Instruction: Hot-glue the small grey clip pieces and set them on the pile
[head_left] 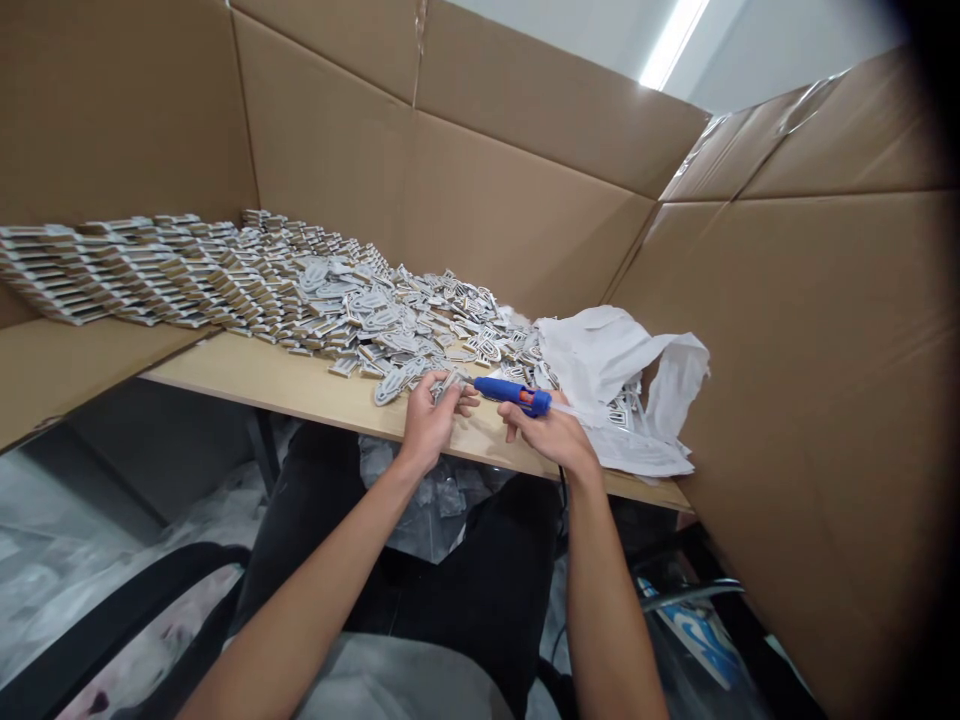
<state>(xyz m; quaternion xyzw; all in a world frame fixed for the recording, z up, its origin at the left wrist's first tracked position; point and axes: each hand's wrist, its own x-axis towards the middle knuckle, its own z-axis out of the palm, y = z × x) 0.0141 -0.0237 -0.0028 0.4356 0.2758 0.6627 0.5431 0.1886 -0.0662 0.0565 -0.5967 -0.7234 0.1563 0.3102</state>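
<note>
My left hand (431, 415) pinches a small grey-white flat piece (450, 382) just above the near edge of the wooden table (300, 385). In my right hand (551, 432) is a blue glue gun (511, 392), its orange-marked body lying sideways and its tip pointing left at the piece. Both hands hover close together. A loose heap of similar grey-white pieces (405, 325) lies right behind them.
Neat overlapping rows of the same pieces (150, 265) fill the left of the table. A crumpled white bag (622, 385) with more pieces lies at right. Tall cardboard walls (810, 350) enclose the table. My lap and a chair armrest (112, 620) are below.
</note>
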